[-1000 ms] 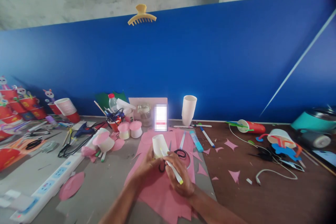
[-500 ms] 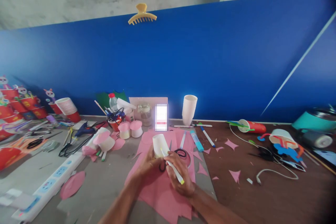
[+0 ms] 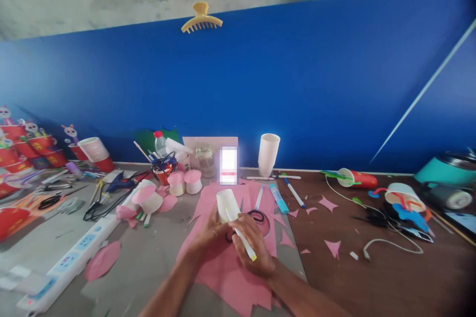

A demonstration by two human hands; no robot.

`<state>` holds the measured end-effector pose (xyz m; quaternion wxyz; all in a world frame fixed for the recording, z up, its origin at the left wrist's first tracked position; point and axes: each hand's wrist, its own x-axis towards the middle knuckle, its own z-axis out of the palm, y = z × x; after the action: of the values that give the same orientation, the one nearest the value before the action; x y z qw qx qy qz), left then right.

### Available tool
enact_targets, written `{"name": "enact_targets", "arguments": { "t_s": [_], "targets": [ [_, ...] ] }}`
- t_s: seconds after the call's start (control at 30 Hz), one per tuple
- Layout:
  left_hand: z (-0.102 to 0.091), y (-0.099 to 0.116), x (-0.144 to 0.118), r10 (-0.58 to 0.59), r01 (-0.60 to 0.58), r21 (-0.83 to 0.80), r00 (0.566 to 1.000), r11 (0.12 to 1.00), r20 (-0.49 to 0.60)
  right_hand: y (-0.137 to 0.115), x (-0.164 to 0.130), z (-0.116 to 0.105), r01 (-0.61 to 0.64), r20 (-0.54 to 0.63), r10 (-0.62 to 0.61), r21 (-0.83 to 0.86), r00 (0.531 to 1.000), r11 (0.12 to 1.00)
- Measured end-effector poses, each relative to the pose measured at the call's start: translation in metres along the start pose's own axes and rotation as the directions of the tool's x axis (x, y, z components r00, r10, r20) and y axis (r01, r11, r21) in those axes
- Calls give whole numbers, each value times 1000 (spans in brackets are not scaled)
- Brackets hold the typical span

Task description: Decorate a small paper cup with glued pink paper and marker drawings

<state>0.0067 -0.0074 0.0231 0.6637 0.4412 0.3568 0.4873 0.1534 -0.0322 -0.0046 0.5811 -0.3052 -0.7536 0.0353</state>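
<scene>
My left hand (image 3: 211,228) is closed around a white paper cup (image 3: 226,203), which it holds tilted above the pink paper (image 3: 230,277). In my right hand (image 3: 256,247) is a white marker with a yellow end (image 3: 245,243), gripped like a pen. The marker's front end is at the cup's side; its tip is hidden by my fingers. Partly behind my right hand lie black-handled scissors (image 3: 257,215) on the pink paper. A white marker (image 3: 259,197) and a light blue tube (image 3: 278,199) lie just beyond.
At the back stand a stack of white cups (image 3: 268,154), a glass jar (image 3: 205,161) and a bright blurred screen (image 3: 228,166). Pink-topped cups (image 3: 193,182) and a power strip (image 3: 70,260) are on the left. Pink scraps (image 3: 332,247) and a white cable (image 3: 394,251) lie right.
My right hand has shifted slightly over the cup, and the marker's yellow end has swung a little left. The cup stays almost in place in my left hand.
</scene>
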Motion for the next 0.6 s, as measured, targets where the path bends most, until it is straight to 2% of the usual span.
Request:
{"name": "enact_targets", "arguments": {
  "t_s": [0.3, 0.6],
  "targets": [
    [1, 1, -1, 0, 0, 3, 1000, 1000, 3, 2, -1, 1, -29, 31, 29, -8, 999, 1000],
    [-2, -4, 4, 11, -11, 30, 1000, 1000, -18, 4, -5, -1, -42, -8, 42, 43, 999, 998]
  ]
}}
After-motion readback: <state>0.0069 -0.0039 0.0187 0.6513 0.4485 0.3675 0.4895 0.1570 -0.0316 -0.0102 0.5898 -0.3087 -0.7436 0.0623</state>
